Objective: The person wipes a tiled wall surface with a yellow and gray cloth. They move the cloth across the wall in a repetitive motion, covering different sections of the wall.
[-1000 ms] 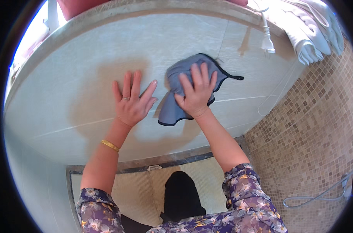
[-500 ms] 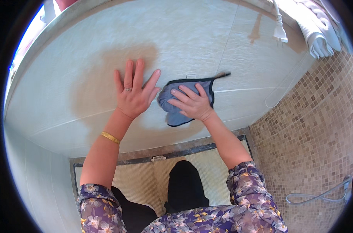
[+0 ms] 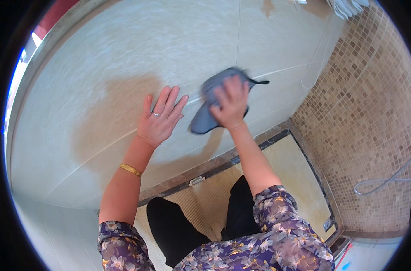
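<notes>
My left hand lies on the pale tiled wall, its fingers stretched out and nothing in it. It wears a ring, with a gold bangle on the wrist. To its right, my right hand presses a grey-blue cleaning cloth against the same wall. The cloth has dark edging, and a black hanging loop sticks out to the right. Motion smears the right fingers and the cloth's upper part. One lower corner of the cloth hangs out beneath the hand.
Brown mosaic tiles cover the right side, with a looped metal hose there. A thin cord hangs on the pale wall. White fabric shows at the top right. Below, dark-edged yellowish flooring surrounds my legs.
My right hand has slid the cloth over the wall, its shape now folded differently, with a corner pointing down-left. My left hand stays flat, its fingers closer together. The view has tilted and shifted.
</notes>
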### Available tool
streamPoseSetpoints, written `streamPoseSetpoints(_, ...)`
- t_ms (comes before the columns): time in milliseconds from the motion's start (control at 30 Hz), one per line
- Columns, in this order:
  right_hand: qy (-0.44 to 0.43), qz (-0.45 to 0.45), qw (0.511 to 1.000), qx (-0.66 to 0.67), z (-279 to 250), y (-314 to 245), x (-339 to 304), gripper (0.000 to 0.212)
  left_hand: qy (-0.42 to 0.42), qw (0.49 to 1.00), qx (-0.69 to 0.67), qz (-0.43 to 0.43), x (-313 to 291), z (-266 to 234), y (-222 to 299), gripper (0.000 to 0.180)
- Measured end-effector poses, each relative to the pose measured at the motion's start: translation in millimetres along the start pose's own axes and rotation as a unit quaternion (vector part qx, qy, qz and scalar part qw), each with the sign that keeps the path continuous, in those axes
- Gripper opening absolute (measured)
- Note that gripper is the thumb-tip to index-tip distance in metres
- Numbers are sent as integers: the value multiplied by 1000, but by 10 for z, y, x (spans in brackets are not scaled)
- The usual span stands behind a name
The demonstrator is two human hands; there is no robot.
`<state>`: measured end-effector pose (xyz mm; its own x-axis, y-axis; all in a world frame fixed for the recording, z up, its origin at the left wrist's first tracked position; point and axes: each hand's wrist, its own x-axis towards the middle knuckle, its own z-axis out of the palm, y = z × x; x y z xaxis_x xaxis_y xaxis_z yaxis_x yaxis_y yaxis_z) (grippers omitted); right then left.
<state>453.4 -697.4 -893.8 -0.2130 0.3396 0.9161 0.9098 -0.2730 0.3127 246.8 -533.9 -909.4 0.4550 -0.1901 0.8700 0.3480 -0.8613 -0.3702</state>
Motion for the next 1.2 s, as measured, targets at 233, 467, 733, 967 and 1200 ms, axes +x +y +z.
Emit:
streamPoseSetpoints(233, 17, 108, 994, 5, 85, -468, -163, 54, 0, 1000, 4, 18, 207, -75, 6, 57)
streamPoseSetpoints(467, 105, 230, 967, -14, -40, 71, 77, 53, 8, 999, -29, 30, 214, -83, -13, 54)
streamPoseSetpoints(733, -52, -9, 998, 26, 1, -650, 44, 45, 11, 986, -156, 50, 214, -102, -164, 54)
streamPoseSetpoints(967, 110, 302, 947, 15, 112, -384, -195, 46, 5, 993, -100, 58, 380, -111, -95, 56)
streamPoseSetpoints(1200, -31, 96, 994, 36, -82, -555, 71, 47, -31, 987, -146, 54, 168, -49, -55, 59)
